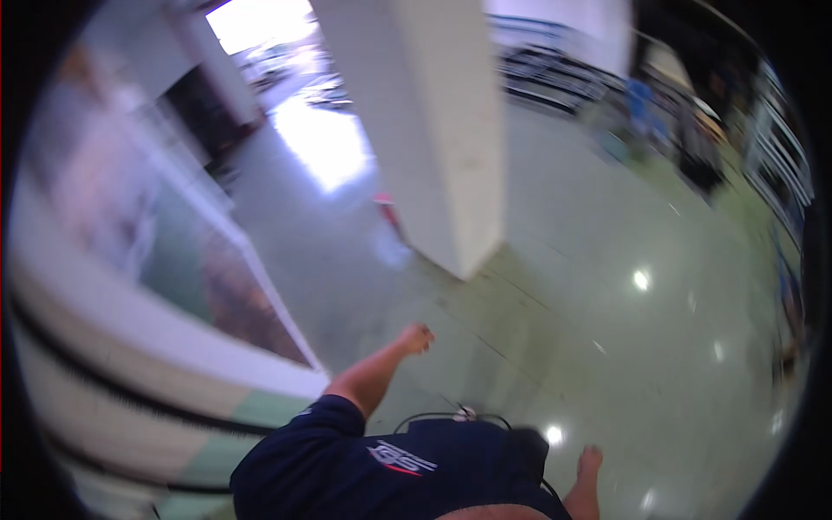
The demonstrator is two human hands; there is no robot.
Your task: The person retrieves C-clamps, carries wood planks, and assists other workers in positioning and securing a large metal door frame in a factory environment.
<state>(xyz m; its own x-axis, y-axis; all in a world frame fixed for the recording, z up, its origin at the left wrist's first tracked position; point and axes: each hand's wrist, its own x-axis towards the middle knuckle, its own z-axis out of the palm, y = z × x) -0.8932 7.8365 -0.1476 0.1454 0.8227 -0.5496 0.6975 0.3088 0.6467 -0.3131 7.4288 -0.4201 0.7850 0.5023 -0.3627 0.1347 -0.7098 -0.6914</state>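
My left hand (417, 339) is out in front of my body over the floor, its fingers curled in, with nothing visible in them. Low at the right, my right hand (591, 458) hangs beside my body, small and blurred, its fingers not clear. A dark blue shirt (347, 459) with a white and red print covers my torso. A thin black cable (414, 419) loops at the front of the shirt.
A pale square pillar (433, 130) stands ahead, a red object (387, 212) at its base. A white-framed glass panel (234, 260) is at the left. Metal frames (555, 78) lie behind, and blurred racks (776, 156) stand at the right. The floor (589, 260) is glossy green.
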